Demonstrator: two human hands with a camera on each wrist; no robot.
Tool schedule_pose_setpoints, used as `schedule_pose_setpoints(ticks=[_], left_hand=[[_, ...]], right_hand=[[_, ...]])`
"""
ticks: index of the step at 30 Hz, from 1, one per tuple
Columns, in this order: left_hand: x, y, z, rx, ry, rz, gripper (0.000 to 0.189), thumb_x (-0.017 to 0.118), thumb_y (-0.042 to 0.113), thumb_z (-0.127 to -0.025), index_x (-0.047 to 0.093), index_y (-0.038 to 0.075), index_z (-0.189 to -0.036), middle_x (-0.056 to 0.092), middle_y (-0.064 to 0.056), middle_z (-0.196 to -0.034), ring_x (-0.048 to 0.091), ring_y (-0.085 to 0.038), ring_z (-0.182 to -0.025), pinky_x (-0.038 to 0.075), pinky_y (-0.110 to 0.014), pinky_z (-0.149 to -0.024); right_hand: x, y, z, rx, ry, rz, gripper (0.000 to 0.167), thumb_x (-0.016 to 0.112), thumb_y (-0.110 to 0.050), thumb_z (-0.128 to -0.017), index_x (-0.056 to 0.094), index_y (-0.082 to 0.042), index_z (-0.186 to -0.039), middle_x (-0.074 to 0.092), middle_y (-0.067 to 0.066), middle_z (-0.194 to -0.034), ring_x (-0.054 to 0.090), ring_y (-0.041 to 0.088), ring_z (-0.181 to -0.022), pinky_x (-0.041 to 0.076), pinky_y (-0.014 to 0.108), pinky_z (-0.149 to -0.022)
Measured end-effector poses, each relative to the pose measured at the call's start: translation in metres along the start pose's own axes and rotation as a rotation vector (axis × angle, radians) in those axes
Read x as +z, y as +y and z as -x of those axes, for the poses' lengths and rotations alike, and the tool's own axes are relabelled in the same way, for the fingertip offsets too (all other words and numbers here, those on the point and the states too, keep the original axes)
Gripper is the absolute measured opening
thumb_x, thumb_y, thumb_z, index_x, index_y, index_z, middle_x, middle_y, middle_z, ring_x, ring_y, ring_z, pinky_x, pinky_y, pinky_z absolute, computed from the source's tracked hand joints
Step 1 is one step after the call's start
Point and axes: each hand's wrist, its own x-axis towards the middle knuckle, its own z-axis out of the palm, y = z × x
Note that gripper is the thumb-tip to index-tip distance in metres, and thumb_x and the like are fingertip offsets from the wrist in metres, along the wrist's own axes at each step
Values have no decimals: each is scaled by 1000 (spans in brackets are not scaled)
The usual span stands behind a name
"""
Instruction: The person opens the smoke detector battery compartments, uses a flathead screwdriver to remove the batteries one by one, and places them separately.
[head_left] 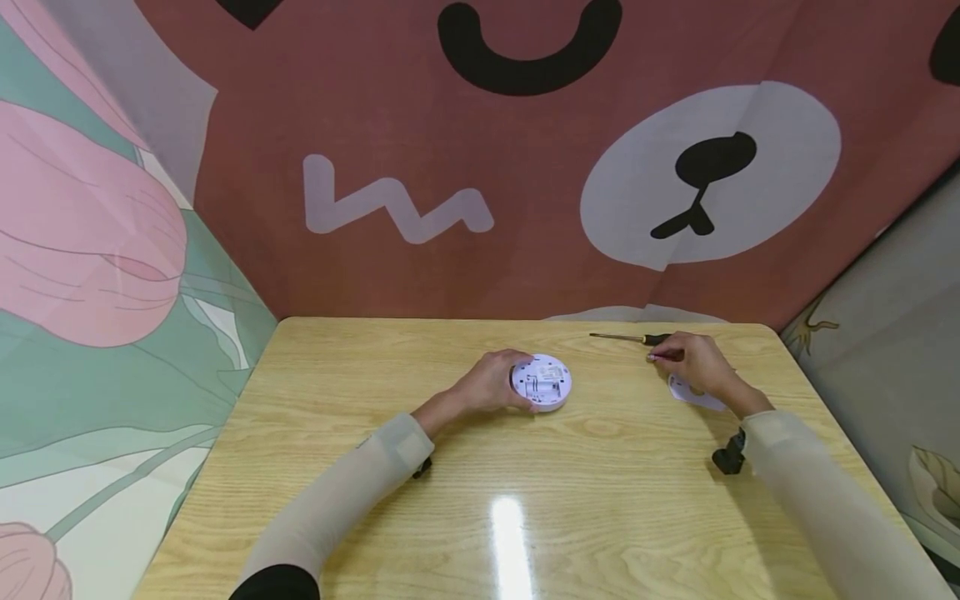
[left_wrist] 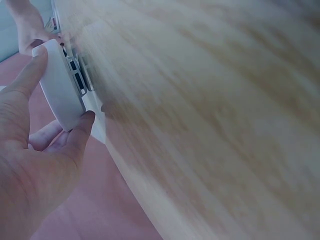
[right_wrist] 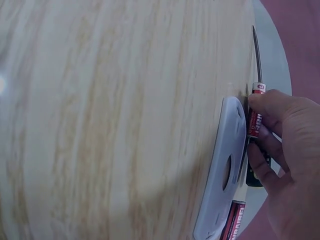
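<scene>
My left hand (head_left: 489, 385) grips a round white device (head_left: 553, 383) by its rim, thumb on one side and fingers on the other. Its underside faces up in the head view, showing a recessed battery compartment. In the left wrist view the white casing (left_wrist: 60, 87) stands on edge between thumb and fingers. Over at the right, my right hand (head_left: 703, 367) pinches a red and black battery (right_wrist: 255, 120) between thumb and fingers. Just beside that hand lies a flat white plate (right_wrist: 214, 190) with a round hole. A second red battery (right_wrist: 234, 222) lies beyond the plate.
A screwdriver (head_left: 654, 339) with a dark handle lies near the back edge of the wooden table (head_left: 375, 358), its shaft pointing left. Printed cloth (head_left: 390, 275) hangs right behind the table. Dark wrist mounts (head_left: 729, 454) hang below the sleeves.
</scene>
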Motion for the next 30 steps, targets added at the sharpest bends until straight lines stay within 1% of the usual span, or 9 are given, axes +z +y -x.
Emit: schedule_pose_setpoints(ticks=[3, 8, 13, 17, 20, 22, 26, 28, 30], left_hand=[[0, 0, 0, 4, 3, -5, 90, 100, 37, -72, 60, 4, -146, 64, -12, -146, 58, -28, -138, 42, -42, -120], [0, 0, 0, 2, 2, -3, 91, 100, 37, -72, 60, 4, -147, 64, -12, -146, 58, -28, -138, 42, -41, -120], [-1, 0, 0, 6, 1, -1, 91, 100, 37, -73, 60, 4, -147, 64, -12, -147, 57, -28, -139, 42, -41, -120], [-1, -1, 0, 9, 2, 3, 91, 100, 38, -73, 60, 4, -147, 64, -13, -147, 57, -29, -139, 42, -42, -120], [-1, -1, 0, 5, 0, 7, 91, 100, 38, -73, 60, 4, -147, 63, -13, -147, 57, -29, -139, 42, -42, -120], [-1, -2, 1, 1, -3, 13, 91, 100, 37, -73, 59, 4, -147, 63, -13, -147, 57, -29, -138, 42, -42, -120], [-1, -1, 1, -3, -4, 23, 91, 100, 37, -73, 60, 4, -147, 63, -13, -147, 57, -29, -138, 42, -42, -120], [-1, -1, 2, -1, -2, 24, 90, 99, 37, -73, 60, 4, -147, 63, -13, -147, 57, -30, -138, 43, -42, -120], [-1, -2, 1, 1, 0, 26, 91, 99, 37, -73, 60, 4, -147, 63, -13, -147, 57, -30, -138, 43, -41, -120]], right_hand=[[0, 0, 0, 0, -10, -4, 11, 81, -3, -92, 82, -6, -102, 74, 9, -96, 70, 20, -79, 57, 23, -64], [-2, -3, 0, 26, -29, -24, 13, 81, -4, -93, 81, -4, -106, 74, 10, -98, 71, 22, -81, 56, 22, -65], [-5, -5, 1, 30, -4, -9, 17, 83, -5, -91, 81, -3, -107, 73, 8, -94, 70, 21, -79, 57, 23, -65], [-9, -6, 3, 13, 16, -5, 22, 85, -6, -90, 79, 1, -110, 74, 9, -93, 71, 25, -79, 58, 25, -66], [-13, -7, 4, 15, 6, -10, 28, 84, -8, -91, 78, 4, -115, 75, 13, -97, 73, 30, -83, 59, 26, -68], [-16, -8, 6, 31, -10, -13, 32, 84, -9, -91, 76, 5, -119, 75, 16, -101, 73, 32, -87, 59, 26, -70], [-22, -9, 10, 52, -46, 3, 40, 84, -14, -92, 73, 5, -126, 74, 19, -108, 73, 34, -92, 57, 28, -71], [-26, -10, 11, 52, -58, 14, 43, 84, -16, -92, 71, 5, -128, 74, 21, -111, 72, 34, -91, 55, 30, -68], [-29, -10, 13, 52, -76, 32, 46, 84, -19, -93, 70, 5, -130, 73, 23, -114, 71, 35, -93, 57, 37, -70]])
